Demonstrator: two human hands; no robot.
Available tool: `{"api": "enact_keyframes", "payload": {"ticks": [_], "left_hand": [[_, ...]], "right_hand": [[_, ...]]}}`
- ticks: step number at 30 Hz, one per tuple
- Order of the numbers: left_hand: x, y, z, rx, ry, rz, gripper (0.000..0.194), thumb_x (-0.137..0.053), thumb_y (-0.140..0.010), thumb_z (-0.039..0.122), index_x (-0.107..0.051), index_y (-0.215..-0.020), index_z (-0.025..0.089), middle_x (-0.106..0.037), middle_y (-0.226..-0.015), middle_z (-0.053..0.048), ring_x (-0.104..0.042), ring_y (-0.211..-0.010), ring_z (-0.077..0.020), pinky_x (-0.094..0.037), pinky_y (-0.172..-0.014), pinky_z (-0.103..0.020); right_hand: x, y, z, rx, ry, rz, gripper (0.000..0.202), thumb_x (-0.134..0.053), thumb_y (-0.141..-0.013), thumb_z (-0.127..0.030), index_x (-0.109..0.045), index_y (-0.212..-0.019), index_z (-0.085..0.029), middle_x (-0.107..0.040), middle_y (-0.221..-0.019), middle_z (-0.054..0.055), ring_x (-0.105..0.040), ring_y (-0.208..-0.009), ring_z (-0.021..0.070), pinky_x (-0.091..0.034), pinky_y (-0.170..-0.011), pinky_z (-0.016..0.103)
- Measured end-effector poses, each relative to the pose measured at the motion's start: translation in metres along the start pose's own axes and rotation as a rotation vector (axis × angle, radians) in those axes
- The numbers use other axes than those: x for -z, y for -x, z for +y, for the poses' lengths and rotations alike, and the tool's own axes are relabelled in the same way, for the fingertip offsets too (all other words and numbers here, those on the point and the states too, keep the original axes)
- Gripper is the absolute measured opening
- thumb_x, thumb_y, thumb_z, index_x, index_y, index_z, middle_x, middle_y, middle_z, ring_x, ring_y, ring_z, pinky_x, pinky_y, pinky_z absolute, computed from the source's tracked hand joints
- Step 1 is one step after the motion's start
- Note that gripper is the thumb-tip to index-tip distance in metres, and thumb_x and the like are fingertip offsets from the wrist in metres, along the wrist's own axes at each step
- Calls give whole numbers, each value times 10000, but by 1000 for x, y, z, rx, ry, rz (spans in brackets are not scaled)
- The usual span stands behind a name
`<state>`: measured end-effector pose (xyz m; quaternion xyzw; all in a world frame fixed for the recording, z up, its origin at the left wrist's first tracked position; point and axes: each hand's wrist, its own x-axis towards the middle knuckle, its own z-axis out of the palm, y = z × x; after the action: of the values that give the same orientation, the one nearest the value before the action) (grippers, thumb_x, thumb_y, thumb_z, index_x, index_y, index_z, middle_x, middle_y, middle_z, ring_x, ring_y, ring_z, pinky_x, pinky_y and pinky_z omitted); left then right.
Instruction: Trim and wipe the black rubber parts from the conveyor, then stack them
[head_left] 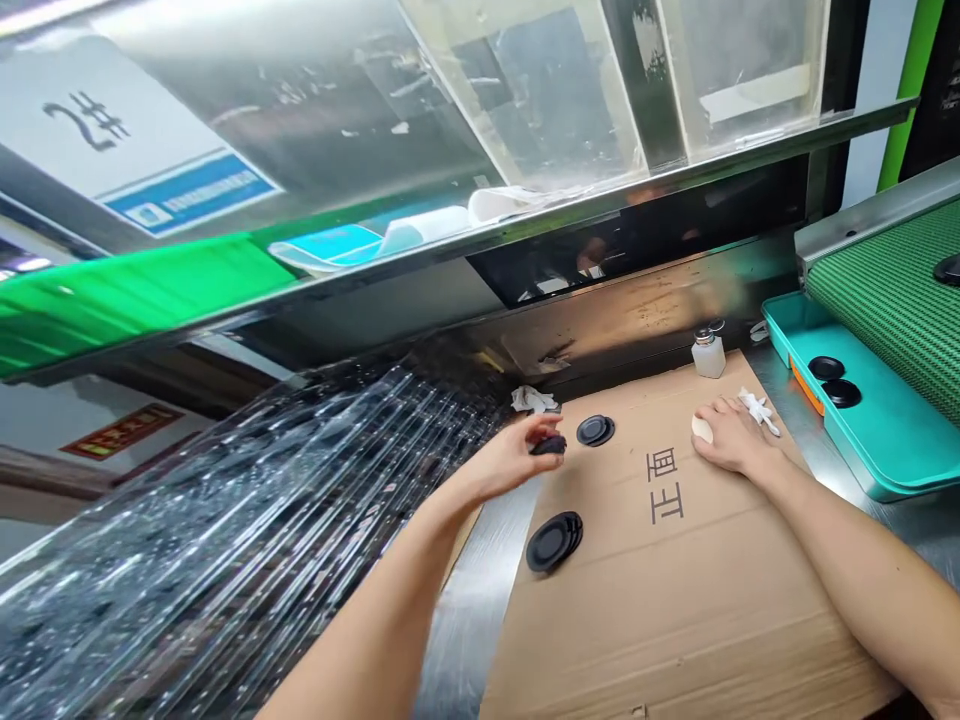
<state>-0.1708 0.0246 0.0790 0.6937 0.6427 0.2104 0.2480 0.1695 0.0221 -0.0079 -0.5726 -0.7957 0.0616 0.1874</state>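
Observation:
My left hand (517, 452) is closed on a small black round part (549, 446), pinched between thumb and fingers over the cardboard's left edge. Just right of it, a short stack of black discs (595, 431) lies on the cardboard sheet (600, 640). Nearer to me, a second stack of similar black discs (551, 543) leans over in a fanned row. My right hand (726, 436) rests on the cardboard at the far right, its fingers curled over a cream-coloured pad (702, 430). Most of that pad is hidden beneath the hand.
A white pump bottle (708, 354) stands at the back. Crumpled white wipes (759, 410) lie beside my right hand, another wipe (534, 400) at the back left. A teal tray (892, 440) holds black discs below a green conveyor belt (900, 290). Clear plastic curtain (300, 520) hangs left; a metal ledge (450, 255) crosses above.

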Motion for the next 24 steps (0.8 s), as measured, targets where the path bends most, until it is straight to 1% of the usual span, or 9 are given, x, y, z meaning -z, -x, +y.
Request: {"api": "enact_keyframes", "payload": {"ticks": [2,4,7,10,15,17,19,22,24], "left_hand": [[-1,35,1,20,-16,-98,685,-754,-602,335,-622,-1262,209,-711,-1132,-93,-654,-1063,-280,-480,-964,-373],[-6,67,-5,76,-51,-133,693,-742,-620,329,-611,-1295,240,-701,-1185,-93,-655,-1091,-282,-471,-988,-383],[-17,94,-17,119,-78,-165,708,-721,-644,316,-586,-1336,248,-692,-1219,-99,-653,-1122,-285,-465,-1008,-393],[-28,97,-21,81,-39,-166,677,-735,-640,295,-614,-1305,249,-688,-1249,-99,-630,-1180,-299,-443,-1046,-406],[-43,93,-10,4,-40,-146,629,-821,-581,339,-704,-1195,276,-656,-1326,-96,-571,-1261,-346,-379,-1116,-438],[-48,91,-6,-8,-89,-147,626,-827,-574,352,-712,-1184,275,-658,-1308,-105,-570,-1248,-358,-382,-1109,-447],[-51,87,-5,-29,-139,-142,571,-788,-618,359,-713,-1175,261,-670,-1259,-114,-593,-1202,-351,-403,-1086,-446],[-50,81,-6,-66,-201,-169,499,-734,-659,377,-721,-1137,234,-688,-1180,-124,-630,-1116,-346,-439,-1047,-454],[-52,85,-7,-85,-213,-193,489,-741,-647,421,-730,-1104,246,-697,-1164,-122,-638,-1097,-360,-455,-1035,-474]], "right_hand": [[0,0,-1,-5,-6,-9,291,-575,-869,-341,-662,-1105,-195,-617,-1073,115,-509,-1098,278,-332,-978,374],[-1,0,-1,-4,-13,-10,278,-570,-870,-337,-663,-1091,-197,-616,-1074,115,-503,-1097,280,-330,-977,379],[-5,-1,1,9,-5,4,280,-568,-871,-347,-666,-1084,-194,-619,-1055,115,-504,-1087,281,-331,-977,383],[-10,-2,4,7,3,32,315,-574,-874,-364,-663,-1127,-199,-622,-1061,111,-512,-1072,278,-335,-976,382],[-14,-2,8,20,-3,50,353,-582,-880,-375,-657,-1172,-193,-625,-1089,113,-517,-1075,272,-337,-979,376],[-15,-2,11,28,0,51,353,-586,-875,-371,-660,-1169,-189,-627,-1083,113,-523,-1067,271,-338,-981,376],[-14,-4,11,28,6,54,349,-591,-872,-367,-664,-1162,-187,-632,-1072,111,-528,-1066,272,-343,-981,378],[-5,-6,0,2,23,16,322,-596,-882,-353,-669,-1147,-186,-638,-1085,114,-536,-1087,273,-365,-982,382],[10,-2,-14,-35,50,-33,300,-604,-899,-361,-669,-1128,-179,-639,-1113,123,-541,-1100,278,-389,-978,396]]}}
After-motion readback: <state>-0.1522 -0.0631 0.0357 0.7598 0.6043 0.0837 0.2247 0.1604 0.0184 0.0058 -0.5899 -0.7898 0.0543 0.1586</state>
